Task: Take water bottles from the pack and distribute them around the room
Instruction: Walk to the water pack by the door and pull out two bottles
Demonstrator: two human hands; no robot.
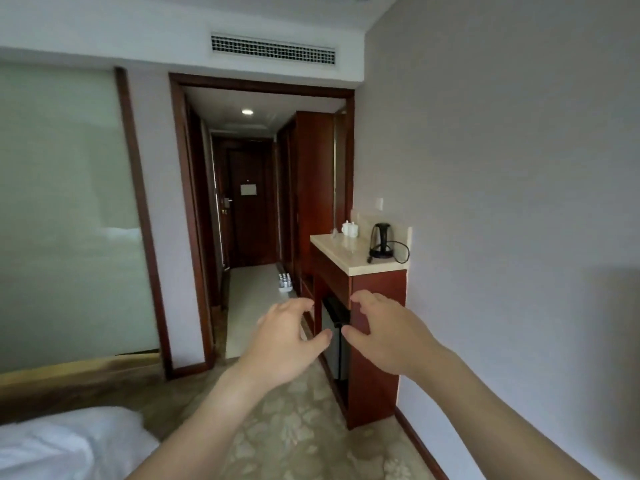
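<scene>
Both hands raised, holding nothing.
Left hand (284,337) and right hand (384,336): fingers loosely curled; apparent bottle pack (284,283) on hallway floor.

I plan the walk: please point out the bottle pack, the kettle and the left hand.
bottle pack (284,283), head view, on the bottle tops.
kettle (380,239), head view, on its body.
left hand (289,336), head view, on its back.

A black electric kettle (380,243) and white cups (350,227) stand on a cream-topped wooden cabinet (377,306) near a white bed (62,441).
</scene>
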